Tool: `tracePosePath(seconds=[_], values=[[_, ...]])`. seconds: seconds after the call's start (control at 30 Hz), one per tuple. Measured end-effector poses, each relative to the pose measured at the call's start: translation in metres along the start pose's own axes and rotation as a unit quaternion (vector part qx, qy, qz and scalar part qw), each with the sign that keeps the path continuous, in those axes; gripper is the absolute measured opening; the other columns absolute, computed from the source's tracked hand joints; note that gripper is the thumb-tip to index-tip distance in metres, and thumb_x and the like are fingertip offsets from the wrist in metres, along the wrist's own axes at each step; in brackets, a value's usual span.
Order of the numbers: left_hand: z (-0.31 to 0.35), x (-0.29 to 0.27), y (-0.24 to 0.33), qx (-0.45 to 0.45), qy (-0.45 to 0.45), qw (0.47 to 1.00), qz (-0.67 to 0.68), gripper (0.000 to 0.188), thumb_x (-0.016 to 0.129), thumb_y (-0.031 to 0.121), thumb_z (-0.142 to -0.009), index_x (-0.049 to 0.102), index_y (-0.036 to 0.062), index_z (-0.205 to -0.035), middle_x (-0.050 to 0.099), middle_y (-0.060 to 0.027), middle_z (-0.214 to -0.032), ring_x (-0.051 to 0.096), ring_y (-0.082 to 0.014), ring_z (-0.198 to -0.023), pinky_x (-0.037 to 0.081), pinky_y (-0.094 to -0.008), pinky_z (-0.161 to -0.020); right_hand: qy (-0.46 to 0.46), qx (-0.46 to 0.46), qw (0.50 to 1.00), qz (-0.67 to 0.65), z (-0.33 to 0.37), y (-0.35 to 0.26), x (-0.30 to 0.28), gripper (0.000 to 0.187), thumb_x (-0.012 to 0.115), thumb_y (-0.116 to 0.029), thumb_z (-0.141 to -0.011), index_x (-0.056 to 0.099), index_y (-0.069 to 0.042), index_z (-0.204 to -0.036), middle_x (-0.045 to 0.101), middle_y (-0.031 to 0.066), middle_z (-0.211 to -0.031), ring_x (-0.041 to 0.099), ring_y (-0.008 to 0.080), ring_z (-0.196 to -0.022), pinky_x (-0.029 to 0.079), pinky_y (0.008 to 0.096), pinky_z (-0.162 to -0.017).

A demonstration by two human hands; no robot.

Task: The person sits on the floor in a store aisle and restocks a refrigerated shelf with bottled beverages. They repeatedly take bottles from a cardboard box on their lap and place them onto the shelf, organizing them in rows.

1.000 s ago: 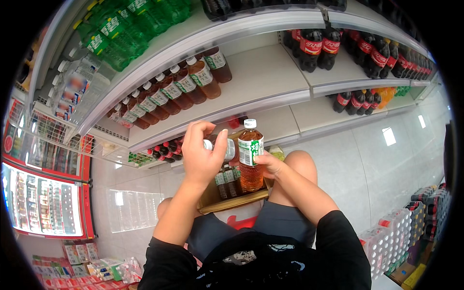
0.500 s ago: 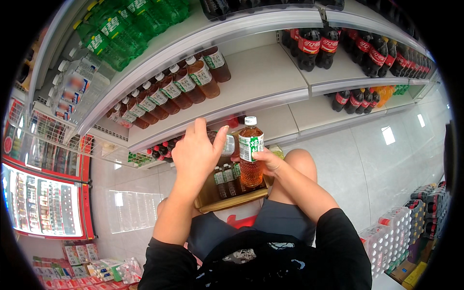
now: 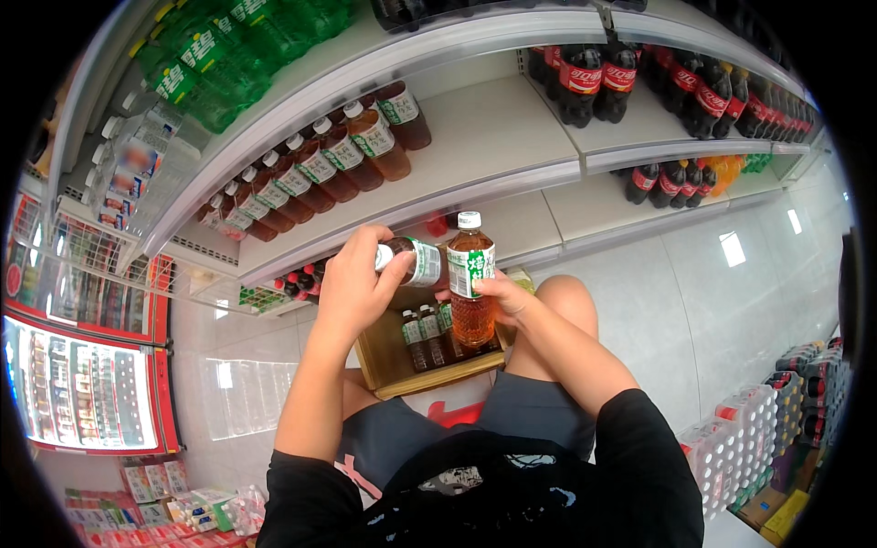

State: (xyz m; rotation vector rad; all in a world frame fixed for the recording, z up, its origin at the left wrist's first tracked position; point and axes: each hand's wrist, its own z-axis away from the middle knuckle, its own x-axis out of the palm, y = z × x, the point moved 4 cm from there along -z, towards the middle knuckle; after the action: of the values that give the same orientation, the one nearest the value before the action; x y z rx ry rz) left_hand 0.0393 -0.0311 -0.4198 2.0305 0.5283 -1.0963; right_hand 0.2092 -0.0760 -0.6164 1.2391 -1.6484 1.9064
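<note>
Amber bottle (image 3: 472,315) is being gripped upright by the right hand (image 3: 505,298), the left hand (image 3: 359,281) holding a sideways bottle (image 3: 426,263) just beside it. Below both hands, an open cardboard box (image 3: 438,376) is rimming dark bottles (image 3: 429,334); beyond the hands, a shelf edge (image 3: 512,190) is running before a bottle row (image 3: 316,168).

Wearing a black short-sleeved top (image 3: 493,516) and dark grey shorts (image 3: 532,416).
A grey print (image 3: 457,480) is showing in front, pale-blue marks (image 3: 532,460) at right.
</note>
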Motion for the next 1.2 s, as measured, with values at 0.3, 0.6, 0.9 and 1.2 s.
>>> tracePosePath(seconds=[0.3, 0.6, 0.9, 1.2], values=[[0.0, 0.0, 0.004, 0.056, 0.026, 0.997, -0.037, 0.037, 0.075, 0.034, -0.086, 0.064, 0.005, -0.105, 0.069, -0.0141, -0.095, 0.069, -0.035, -0.082, 0.055, -0.0414, -0.069, 0.003, 0.002, 1.0, -0.007, -0.001, 0.005, -0.005, 0.078, 0.08, -0.035, -0.078, 0.045, -0.004, -0.14, 0.063, 0.0172, -0.124, 0.064, 0.0316, -0.115, 0.051, 0.045, -0.099], [-0.002, 0.0, -0.004, 0.096, 0.084, 0.992, 0.014, 0.026, 0.075, 0.029, -0.086, 0.067, 0.005, -0.088, 0.069, -0.0115, -0.083, 0.068, -0.0308, -0.073, 0.053, -0.0383, -0.064, -0.003, 0.012, 1.0, 0.017, 0.0, 0.0, -0.002, 0.08, 0.082, -0.034, -0.076, 0.046, -0.003, -0.14, 0.064, 0.0168, -0.122, 0.066, 0.0323, -0.113, 0.051, 0.0451, -0.1], [-0.026, -0.012, -0.013, 0.15, 0.222, 0.963, -0.002, 0.019, 0.076, 0.018, -0.085, 0.068, 0.0009, -0.09, 0.065, -0.013, -0.08, 0.064, -0.0281, -0.069, 0.05, -0.036, -0.064, 0.084, -0.09, 0.991, 0.057, -0.002, -0.021, -0.005, 0.07, 0.083, -0.029, -0.077, 0.05, -0.003, -0.133, 0.065, 0.0097, -0.114, 0.067, 0.0228, -0.104, 0.054, 0.0385, -0.092], [-0.117, -0.004, -0.033, 0.153, 0.281, 0.947, -0.011, 0.021, 0.074, 0.022, -0.09, 0.069, 0.0018, -0.091, 0.068, -0.012, -0.081, 0.064, -0.0253, -0.071, 0.05, -0.0351, -0.068, 0.159, -0.142, 0.977, 0.005, -0.002, -0.035, -0.018, 0.064, 0.081, -0.031, -0.081, 0.051, -0.005, -0.131, 0.064, 0.0106, -0.114, 0.066, 0.0258, -0.106, 0.056, 0.0425, -0.091]])
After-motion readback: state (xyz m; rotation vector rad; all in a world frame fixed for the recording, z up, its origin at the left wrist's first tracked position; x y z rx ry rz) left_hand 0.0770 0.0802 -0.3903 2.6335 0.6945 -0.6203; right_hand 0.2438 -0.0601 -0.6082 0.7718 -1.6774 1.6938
